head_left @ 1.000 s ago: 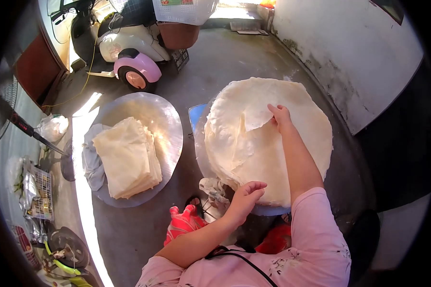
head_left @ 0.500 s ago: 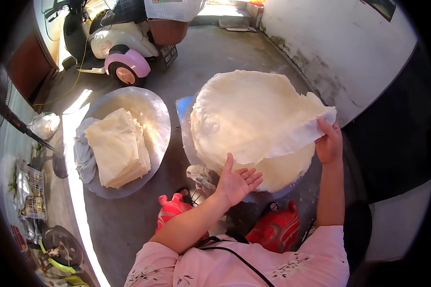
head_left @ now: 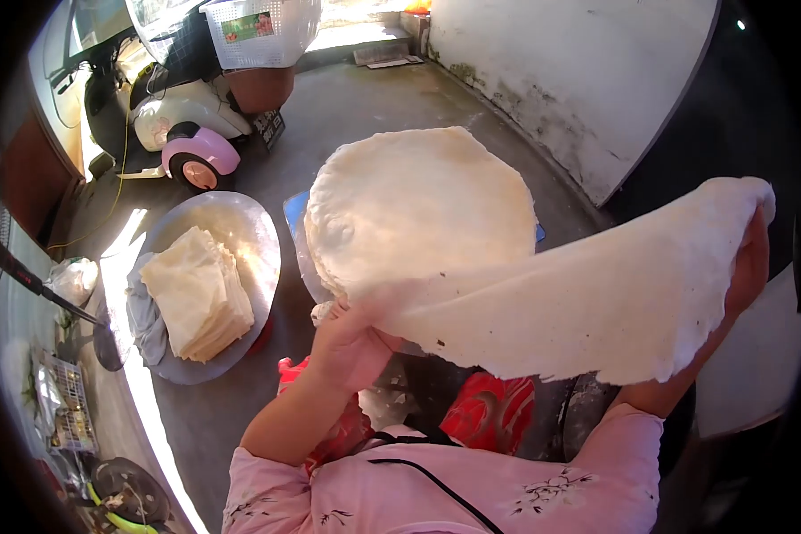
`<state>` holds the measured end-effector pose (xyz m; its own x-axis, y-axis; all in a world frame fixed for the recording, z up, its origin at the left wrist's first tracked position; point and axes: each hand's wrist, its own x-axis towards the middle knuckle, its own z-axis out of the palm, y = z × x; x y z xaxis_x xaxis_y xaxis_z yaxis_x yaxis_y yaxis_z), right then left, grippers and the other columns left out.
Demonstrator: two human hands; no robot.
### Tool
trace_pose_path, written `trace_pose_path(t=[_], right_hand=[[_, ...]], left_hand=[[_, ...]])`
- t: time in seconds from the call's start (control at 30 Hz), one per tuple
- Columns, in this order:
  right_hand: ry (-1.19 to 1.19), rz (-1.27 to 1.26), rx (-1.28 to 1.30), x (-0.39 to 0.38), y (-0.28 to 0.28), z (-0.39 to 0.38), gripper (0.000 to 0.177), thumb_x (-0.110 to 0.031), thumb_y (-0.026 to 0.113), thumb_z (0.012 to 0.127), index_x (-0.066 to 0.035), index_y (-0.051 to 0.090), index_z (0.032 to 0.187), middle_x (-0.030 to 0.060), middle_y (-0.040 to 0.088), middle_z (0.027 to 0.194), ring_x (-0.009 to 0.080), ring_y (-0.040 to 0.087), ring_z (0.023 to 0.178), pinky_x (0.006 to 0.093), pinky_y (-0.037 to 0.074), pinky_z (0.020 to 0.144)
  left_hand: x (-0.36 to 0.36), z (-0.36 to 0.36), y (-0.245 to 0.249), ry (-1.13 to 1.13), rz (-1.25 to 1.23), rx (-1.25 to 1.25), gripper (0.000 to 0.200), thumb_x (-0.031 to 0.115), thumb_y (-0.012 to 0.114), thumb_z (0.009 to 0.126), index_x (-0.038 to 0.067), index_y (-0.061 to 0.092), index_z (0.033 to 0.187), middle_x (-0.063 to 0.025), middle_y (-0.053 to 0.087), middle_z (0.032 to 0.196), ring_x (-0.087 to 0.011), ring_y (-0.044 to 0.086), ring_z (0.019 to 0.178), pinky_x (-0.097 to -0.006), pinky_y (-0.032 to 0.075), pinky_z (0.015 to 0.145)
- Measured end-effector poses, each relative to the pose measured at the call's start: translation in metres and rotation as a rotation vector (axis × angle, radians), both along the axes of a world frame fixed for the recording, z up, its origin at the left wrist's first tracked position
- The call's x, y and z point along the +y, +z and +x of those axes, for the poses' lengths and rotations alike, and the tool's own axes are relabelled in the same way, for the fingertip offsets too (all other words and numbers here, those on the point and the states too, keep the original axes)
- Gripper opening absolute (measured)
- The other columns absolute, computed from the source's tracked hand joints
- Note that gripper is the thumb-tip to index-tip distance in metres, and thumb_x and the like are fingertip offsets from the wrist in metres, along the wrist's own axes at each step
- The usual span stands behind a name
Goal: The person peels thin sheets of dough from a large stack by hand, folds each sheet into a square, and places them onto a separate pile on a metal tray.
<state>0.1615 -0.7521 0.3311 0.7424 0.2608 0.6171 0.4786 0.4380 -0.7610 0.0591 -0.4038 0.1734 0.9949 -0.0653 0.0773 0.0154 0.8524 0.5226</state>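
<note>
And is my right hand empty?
No, your right hand is holding up one end of the thin pale sheet, out beside the round pile.

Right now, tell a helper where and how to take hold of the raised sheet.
Probably by the lower edge of the raised sheet, between the left hand and the right hand, from beneath with a spread palm. That edge hangs free, whereas the right hand occupies the right end; the sheet looks thin and floppy, so wide support seems safer.
</note>
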Motion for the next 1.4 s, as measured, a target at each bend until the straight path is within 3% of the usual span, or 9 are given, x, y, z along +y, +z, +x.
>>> trace_pose_path(t=[0.27, 0.5, 0.67, 0.87, 1.0, 1.17, 1.27, 1.3, 1.4], right_hand=[[-0.133, -0.075, 0.272, 0.05, 0.007, 0.142, 0.019, -0.017, 0.06, 0.083, -0.008, 0.056, 0.1, 0.0023, 0.059, 0.098, 0.0175, 0.055, 0.095, 0.034, 0.042, 0.087], [-0.008, 0.087, 0.183, 0.037, -0.016, 0.11, 0.019, -0.017, 0.058, 0.083, -0.006, 0.056, 0.099, 0.0039, 0.06, 0.097, 0.0167, 0.057, 0.092, 0.031, 0.043, 0.082], [-0.182, -0.052, 0.523, 0.029, -0.114, 0.026, 0.025, -0.012, 0.06, 0.08, -0.001, 0.057, 0.103, 0.0058, 0.063, 0.096, 0.0169, 0.06, 0.09, 0.0294, 0.048, 0.079], [-0.096, -0.284, 0.965, 0.004, -0.249, -0.03, 0.03, -0.012, 0.062, 0.079, -0.001, 0.058, 0.107, 0.007, 0.063, 0.095, 0.0169, 0.062, 0.083, 0.0302, 0.049, 0.067], [-0.142, -0.244, 0.975, 0.03, -0.237, -0.037, 0.025, -0.013, 0.06, 0.082, -0.002, 0.057, 0.104, 0.006, 0.064, 0.087, 0.0159, 0.061, 0.068, 0.028, 0.047, 0.049], [-0.019, -0.14, 0.891, 0.065, -0.202, 0.039, 0.027, -0.014, 0.057, 0.084, -0.002, 0.053, 0.107, 0.0051, 0.063, 0.088, 0.012, 0.062, 0.069, 0.0229, 0.051, 0.051], [0.127, 0.024, 0.938, 0.093, -0.214, 0.112, 0.029, -0.024, 0.056, 0.09, -0.004, 0.051, 0.109, 0.0086, 0.062, 0.095, 0.0164, 0.062, 0.085, 0.0282, 0.053, 0.075], [0.215, 0.153, 0.968, 0.111, -0.201, 0.117, 0.037, -0.03, 0.053, 0.091, -0.003, 0.045, 0.115, 0.0127, 0.06, 0.101, 0.0212, 0.06, 0.095, 0.0319, 0.051, 0.082], [0.052, 0.016, 0.945, 0.134, -0.213, 0.131, 0.036, -0.032, 0.051, 0.092, -0.001, 0.047, 0.11, 0.0158, 0.06, 0.107, 0.0236, 0.061, 0.097, 0.0378, 0.051, 0.087]], left_hand=[[0.062, 0.113, 0.051, 0.124, 0.331, -0.082, 0.034, 0.028, 0.047, 0.093, 0.007, 0.052, 0.119, -0.0081, 0.056, 0.119, -0.023, 0.052, 0.111, -0.0433, 0.04, 0.096], [0.084, 0.087, 0.087, 0.301, 0.476, -0.317, 0.032, 0.023, 0.054, 0.09, 0.004, 0.054, 0.115, -0.0057, 0.06, 0.111, -0.0178, 0.056, 0.104, -0.0378, 0.042, 0.092], [0.083, 0.018, -0.007, 0.351, 0.542, 0.095, 0.029, 0.018, 0.058, 0.088, 0.002, 0.056, 0.112, -0.0061, 0.062, 0.108, -0.0161, 0.059, 0.1, -0.032, 0.046, 0.087], [0.084, -0.04, -0.122, 0.017, 0.673, 0.616, 0.026, 0.021, 0.057, 0.089, -0.003, 0.061, 0.1, -0.0114, 0.066, 0.092, -0.0189, 0.065, 0.078, -0.0317, 0.054, 0.066], [0.074, -0.047, -0.092, -0.032, 0.567, 0.625, 0.025, 0.019, 0.056, 0.088, -0.003, 0.061, 0.099, -0.0141, 0.066, 0.089, -0.021, 0.065, 0.068, -0.0332, 0.055, 0.063], [0.091, 0.008, -0.088, 0.078, 0.144, 0.589, 0.027, 0.024, 0.048, 0.092, 0.001, 0.058, 0.102, -0.0143, 0.066, 0.093, -0.0259, 0.065, 0.079, -0.0377, 0.053, 0.073], [0.118, 0.058, -0.111, 0.142, -0.184, 0.376, 0.035, 0.026, 0.047, 0.092, -0.002, 0.049, 0.113, -0.0192, 0.057, 0.115, -0.0304, 0.057, 0.104, -0.0429, 0.048, 0.09], [0.103, 0.063, -0.073, 0.157, -0.23, 0.415, 0.044, 0.027, 0.048, 0.092, -0.004, 0.037, 0.121, -0.0221, 0.044, 0.128, -0.0357, 0.049, 0.113, -0.0458, 0.042, 0.098], [0.103, 0.07, -0.071, 0.317, -0.167, 0.436, 0.056, 0.029, 0.048, 0.091, -0.007, 0.027, 0.128, -0.0227, 0.04, 0.13, -0.0398, 0.047, 0.114, -0.048, 0.041, 0.098]])
